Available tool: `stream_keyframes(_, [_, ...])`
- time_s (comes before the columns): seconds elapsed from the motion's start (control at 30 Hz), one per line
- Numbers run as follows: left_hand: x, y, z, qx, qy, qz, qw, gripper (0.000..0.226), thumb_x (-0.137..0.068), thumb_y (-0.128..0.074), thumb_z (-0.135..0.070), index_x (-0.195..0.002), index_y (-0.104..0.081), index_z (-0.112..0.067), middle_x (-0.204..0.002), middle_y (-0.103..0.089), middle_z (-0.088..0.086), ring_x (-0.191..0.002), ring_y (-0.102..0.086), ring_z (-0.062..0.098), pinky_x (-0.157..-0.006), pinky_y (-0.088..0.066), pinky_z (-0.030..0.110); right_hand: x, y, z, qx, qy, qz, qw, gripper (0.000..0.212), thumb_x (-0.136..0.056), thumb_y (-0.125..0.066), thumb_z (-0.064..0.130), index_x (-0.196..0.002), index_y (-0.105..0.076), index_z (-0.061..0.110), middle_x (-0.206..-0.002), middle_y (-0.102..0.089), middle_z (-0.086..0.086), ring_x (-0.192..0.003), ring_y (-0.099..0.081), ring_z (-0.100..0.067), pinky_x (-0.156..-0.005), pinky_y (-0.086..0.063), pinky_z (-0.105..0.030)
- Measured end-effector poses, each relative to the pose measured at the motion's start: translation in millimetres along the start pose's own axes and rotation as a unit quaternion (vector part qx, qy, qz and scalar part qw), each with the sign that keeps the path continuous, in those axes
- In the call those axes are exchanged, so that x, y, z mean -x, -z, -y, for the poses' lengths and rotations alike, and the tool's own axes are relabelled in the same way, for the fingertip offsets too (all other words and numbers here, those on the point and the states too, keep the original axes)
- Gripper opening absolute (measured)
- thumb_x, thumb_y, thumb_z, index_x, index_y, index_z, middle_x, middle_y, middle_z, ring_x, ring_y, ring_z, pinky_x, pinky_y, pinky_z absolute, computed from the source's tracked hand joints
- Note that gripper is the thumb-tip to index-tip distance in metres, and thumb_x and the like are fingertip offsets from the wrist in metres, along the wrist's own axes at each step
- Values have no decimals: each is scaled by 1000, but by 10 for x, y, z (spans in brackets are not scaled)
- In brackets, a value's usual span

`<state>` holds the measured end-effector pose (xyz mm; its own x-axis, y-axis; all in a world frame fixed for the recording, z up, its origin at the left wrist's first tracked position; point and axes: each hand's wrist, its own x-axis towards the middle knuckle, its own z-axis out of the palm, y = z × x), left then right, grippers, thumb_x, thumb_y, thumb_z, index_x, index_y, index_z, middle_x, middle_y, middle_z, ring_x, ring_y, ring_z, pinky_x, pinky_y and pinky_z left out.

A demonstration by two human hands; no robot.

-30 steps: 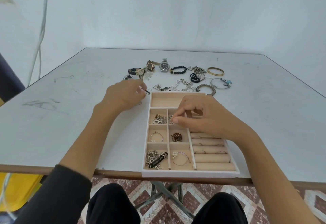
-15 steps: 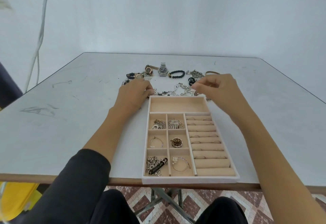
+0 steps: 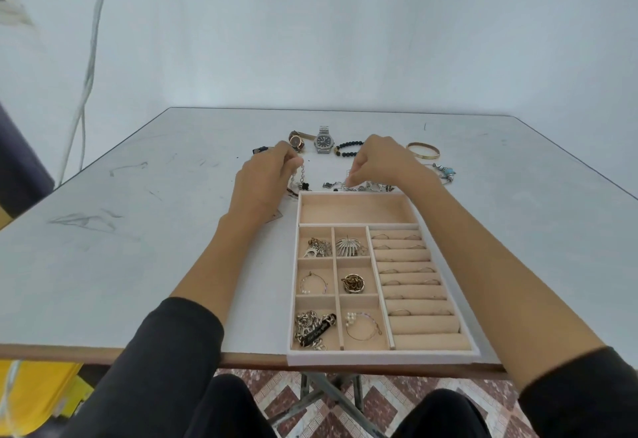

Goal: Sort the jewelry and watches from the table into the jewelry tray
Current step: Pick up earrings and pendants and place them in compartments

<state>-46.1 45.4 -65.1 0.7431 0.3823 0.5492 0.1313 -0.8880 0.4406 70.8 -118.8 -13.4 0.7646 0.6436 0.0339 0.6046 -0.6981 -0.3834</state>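
One change: the right hand (image 3: 383,165) has left the beige compartmented jewelry tray (image 3: 379,357) for the silver chain with black clover charms (image 3: 302,175), so its pickup begins. Chain lies strung along the white table (image 3: 138,248) just beyond the tray. The left hand (image 3: 264,178) pinches one raised end; the right hand pinches the other.

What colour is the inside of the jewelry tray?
The jewelry tray is pale beige inside, with a white rim; the head view shows it best.

Two watches (image 3: 324,141), one gold bangle (image 3: 423,151), one beaded bracelet (image 3: 347,146) (half hidden), one tray (image 3: 379,357).
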Motion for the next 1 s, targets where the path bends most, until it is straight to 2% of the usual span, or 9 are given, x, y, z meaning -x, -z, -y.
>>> stream_keyframes(0.2, [-4,1,4,35,0,-18,999,19,-99,-47,-35,-98,-56,-19,-86,-65,-10,-83,-58,19,-69,-46,35,-67,-115,142,70,-24,-22,997,29,-73,-80,28,-91,-68,9,-82,-63,-5,-75,-58,-24,-62,-41,-28])
stream_keyframes(0.3, [-7,-8,33,39,2,-9,999,18,-98,-48,-36,-98,-57,-21,-86,-66,-8,-83,-59,19,-73,-49,39,-73,-99,180,82,-27,-4,996,27,-73,-79,23,-74,-55,11,-72,-51,-3,-70,-51,-25,-60,-37,-28])
stream_keyframes(0.4, [-4,-1,39,41,4,-9,999,18,-98,-48,-37,-98,-58,-21,-86,-67,-7,-83,-59,19,-73,-49,39,-83,-98,194,73,-34,18,997,40,-72,-75,16,-60,-37,14,-62,-39,-2,-57,-40,-21,-51,-29,-24])
stream_keyframes(0.5, [-4,13,39,45,8,-15,999,20,-98,-48,-37,-98,-58,-20,-87,-67,-7,-84,-60,19,-71,-48,37,-97,-82,161,48,-41,18,998,17,-75,-69,15,-68,-55,9,-63,-49,-4,-59,-44,-22,-55,-33,-23])
stream_keyframes(0.57, [-11,18,51,68,11,-19,997,19,-98,-50,-36,-95,-58,-19,-84,-67,-7,-80,-61,21,-70,-49,38,-110,-51,90,-41,-38,11,998,12,-76,-67,12,-80,-67,1,-70,-56,-8,-63,-47,-22,-59,-37,-25])
stream_keyframes(0.63, [-13,24,54,119,15,-23,993,17,-97,-51,-34,-89,-58,-21,-80,-67,-6,-77,-62,22,-71,-52,41,-71,4,22,-166,-33,2,986,14,-78,-66,10,-82,-69,-3,-70,-58,-9,-62,-47,-21,-53,-35,-21])
stream_keyframes(0.73, [-15,32,24,176,12,-30,984,13,-96,-55,-30,-86,-58,-21,-75,-65,-11,-73,-62,21,-72,-51,42,40,89,-34,-282,-24,-9,959,15,-82,-66,13,-88,-69,-1,-74,-64,-3,-60,-53,-15,-47,-34,-20])
stream_keyframes(0.87, [-29,36,-5,227,23,-31,973,12,-95,-58,-27,-87,-61,-19,-74,-64,-12,-68,-57,2,-68,-49,30,164,176,-96,-393,9,-19,919,15,-86,-65,15,-92,-69,3,-87,-69,-6,-71,-61,-16,-56,-43,-25])
stream_keyframes(1.0, [-32,74,-49,267,40,-32,962,13,-95,-57,-26,-90,-63,-15,-76,-65,-10,-66,-56,-3,-67,-46,22,303,221,-122,-486,29,-15,874,11,-88,-64,17,-91,-68,7,-96,-72,-11,-79,-67,-20,-65,-52,-27])
